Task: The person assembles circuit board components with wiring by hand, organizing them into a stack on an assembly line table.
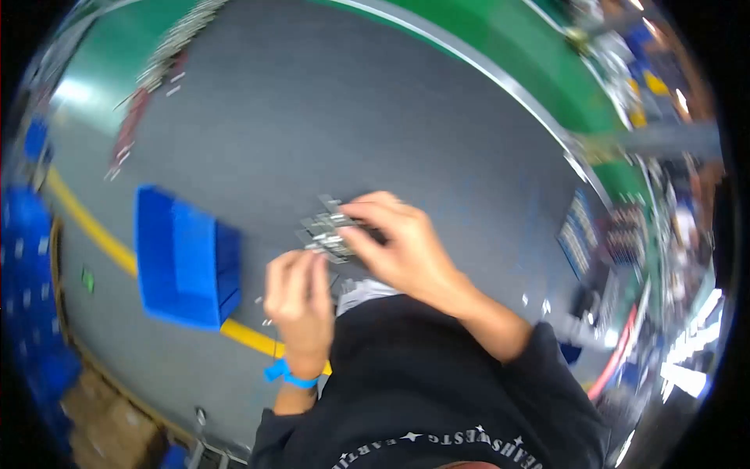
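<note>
A loose cluster of small silvery metal parts (326,232) lies on the dark grey tabletop (375,117), close in front of my body. From the right, my right hand (402,242) reaches in with thumb and forefinger closed on the parts at the cluster's edge. My left hand (299,293), a blue band (301,381) round its wrist, is at the cluster's near left side. Its fingers are bent and drawn together, with the tips by the parts. Motion blur hides what those tips hold, and the exact shape of the parts.
A blue plastic bin (227,270) stands left of my left hand. Long rows of small parts (168,51) lie at the far left of the table. Trays with small pieces (576,234) are at the right edge. Blue crates (27,266) and a cardboard box (109,418) stand at left.
</note>
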Available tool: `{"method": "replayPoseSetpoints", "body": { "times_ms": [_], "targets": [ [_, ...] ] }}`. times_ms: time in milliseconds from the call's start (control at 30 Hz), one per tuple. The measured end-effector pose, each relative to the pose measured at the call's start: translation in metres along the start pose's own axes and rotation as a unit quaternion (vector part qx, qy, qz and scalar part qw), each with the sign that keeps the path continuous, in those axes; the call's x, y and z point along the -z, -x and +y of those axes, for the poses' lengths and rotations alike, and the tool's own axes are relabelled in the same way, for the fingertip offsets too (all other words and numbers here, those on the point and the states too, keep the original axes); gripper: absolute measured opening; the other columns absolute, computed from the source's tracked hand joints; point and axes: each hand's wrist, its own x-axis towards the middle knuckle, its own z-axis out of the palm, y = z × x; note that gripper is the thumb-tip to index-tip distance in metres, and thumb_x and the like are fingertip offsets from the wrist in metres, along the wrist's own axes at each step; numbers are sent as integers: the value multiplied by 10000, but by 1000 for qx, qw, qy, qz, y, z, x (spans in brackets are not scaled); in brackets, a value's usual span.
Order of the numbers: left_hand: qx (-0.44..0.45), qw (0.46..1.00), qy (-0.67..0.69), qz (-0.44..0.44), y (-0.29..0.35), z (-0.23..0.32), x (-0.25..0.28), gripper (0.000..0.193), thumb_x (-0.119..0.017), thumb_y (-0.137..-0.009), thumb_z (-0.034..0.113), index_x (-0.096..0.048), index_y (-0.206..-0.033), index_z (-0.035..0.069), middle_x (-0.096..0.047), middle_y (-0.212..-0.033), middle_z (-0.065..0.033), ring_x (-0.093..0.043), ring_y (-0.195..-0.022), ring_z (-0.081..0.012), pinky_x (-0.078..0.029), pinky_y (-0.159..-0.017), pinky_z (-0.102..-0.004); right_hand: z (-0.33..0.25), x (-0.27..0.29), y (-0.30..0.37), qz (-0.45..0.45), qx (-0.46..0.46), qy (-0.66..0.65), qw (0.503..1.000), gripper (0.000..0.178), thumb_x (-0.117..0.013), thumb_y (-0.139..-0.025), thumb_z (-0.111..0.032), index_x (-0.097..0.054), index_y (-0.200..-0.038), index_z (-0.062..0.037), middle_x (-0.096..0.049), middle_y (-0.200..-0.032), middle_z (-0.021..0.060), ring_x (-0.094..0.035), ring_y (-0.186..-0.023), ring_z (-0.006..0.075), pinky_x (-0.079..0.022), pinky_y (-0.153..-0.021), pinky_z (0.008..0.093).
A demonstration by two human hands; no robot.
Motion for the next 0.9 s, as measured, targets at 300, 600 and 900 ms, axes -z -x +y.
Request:
{"method": "replayPoseSetpoints", "body": {
  "times_ms": [300, 600, 900],
  "targets": [
    [-99, 982, -75, 140, -87, -74, 43, 68, -634, -792, -9, -623, -856, -31, -602, -814, -151, -592, -755, -323, -477, -669, -387, -5, -80, -98, -17, 86, -161, 983, 241, -625, -811, -6, -613, -1050, 21, -644, -998, 128, -636, -823, 187, -506, -694, 272],
    [-128, 923, -219, 287, -219, -169, 87, 105, -639, -828, 127, -668, -867, 34, -623, -788, -105, -567, -774, -266, -446, -704, -362, -4, -206, -272, -6, 174, -207, 963, 359, -542, -774, -6, -616, -1125, 17, -663, -1024, 137, -624, -913, 190, -489, -801, 290],
    [-37, 926, -279, 252, -242, -195, 90, 141, -689, -775, 189, -691, -863, 78, -604, -884, -77, -538, -906, -272, -406, -782, -396, 5, -212, -253, 69, 122, -162, 977, 240, -511, -724, 50, -626, -934, 34, -576, -957, 196, -598, -808, 323, -481, -711, 395]
  ]
}}
